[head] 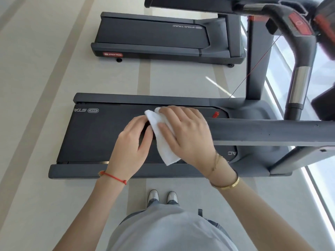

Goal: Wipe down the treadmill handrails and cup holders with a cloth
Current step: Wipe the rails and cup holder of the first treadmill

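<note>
A dark grey handrail (262,130) of the near treadmill runs from the right edge toward the middle of the view. Its free end lies under my hands. My right hand (188,134) lies over the rail end and holds a white cloth (166,151) wrapped on it, between thumb and fingers. The cloth's lower part hangs down below the rail. My left hand (128,147) curls round the very tip of the rail, just left of the cloth. No cup holder shows plainly.
Below the rail lies the treadmill's black belt (101,134), with a red safety clip (215,115) on a cord. The console and front grips (299,24) rise at the upper right. A second treadmill (154,35) stands beyond. A window (322,178) runs along the right. I stand beside the deck.
</note>
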Action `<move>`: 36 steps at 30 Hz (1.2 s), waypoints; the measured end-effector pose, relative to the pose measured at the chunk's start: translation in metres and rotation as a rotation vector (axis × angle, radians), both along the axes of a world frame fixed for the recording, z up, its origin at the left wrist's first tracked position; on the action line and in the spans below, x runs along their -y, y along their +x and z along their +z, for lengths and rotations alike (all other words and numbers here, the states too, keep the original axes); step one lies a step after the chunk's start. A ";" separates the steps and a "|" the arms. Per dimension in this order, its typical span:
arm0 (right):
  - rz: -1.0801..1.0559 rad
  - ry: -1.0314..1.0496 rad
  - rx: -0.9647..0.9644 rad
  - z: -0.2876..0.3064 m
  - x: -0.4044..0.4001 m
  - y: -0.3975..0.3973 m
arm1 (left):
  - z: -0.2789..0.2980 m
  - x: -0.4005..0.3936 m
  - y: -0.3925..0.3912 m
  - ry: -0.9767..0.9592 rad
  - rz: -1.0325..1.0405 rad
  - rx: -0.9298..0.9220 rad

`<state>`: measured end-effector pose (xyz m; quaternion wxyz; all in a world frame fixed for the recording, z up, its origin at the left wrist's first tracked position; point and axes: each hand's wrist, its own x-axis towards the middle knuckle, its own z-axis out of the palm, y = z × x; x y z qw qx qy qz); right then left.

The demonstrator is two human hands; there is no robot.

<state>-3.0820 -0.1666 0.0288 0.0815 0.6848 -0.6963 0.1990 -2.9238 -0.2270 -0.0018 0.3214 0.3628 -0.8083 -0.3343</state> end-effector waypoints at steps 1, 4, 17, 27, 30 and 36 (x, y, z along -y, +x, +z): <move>0.023 -0.006 0.003 0.001 -0.005 -0.008 | 0.000 0.000 0.000 0.002 0.003 -0.002; -0.100 -0.007 0.037 0.006 -0.021 -0.041 | 0.001 -0.001 -0.001 0.003 0.026 0.017; -0.043 0.006 0.038 0.007 -0.019 -0.038 | 0.002 -0.001 0.000 -0.008 0.019 0.026; -0.018 0.049 0.013 0.005 0.000 -0.011 | 0.001 -0.001 0.000 0.008 0.012 0.000; -0.061 0.004 0.023 0.004 -0.021 -0.037 | 0.001 0.000 0.001 0.008 0.011 0.016; -0.214 0.147 0.006 0.011 -0.001 -0.043 | 0.002 0.000 0.002 0.008 -0.008 0.029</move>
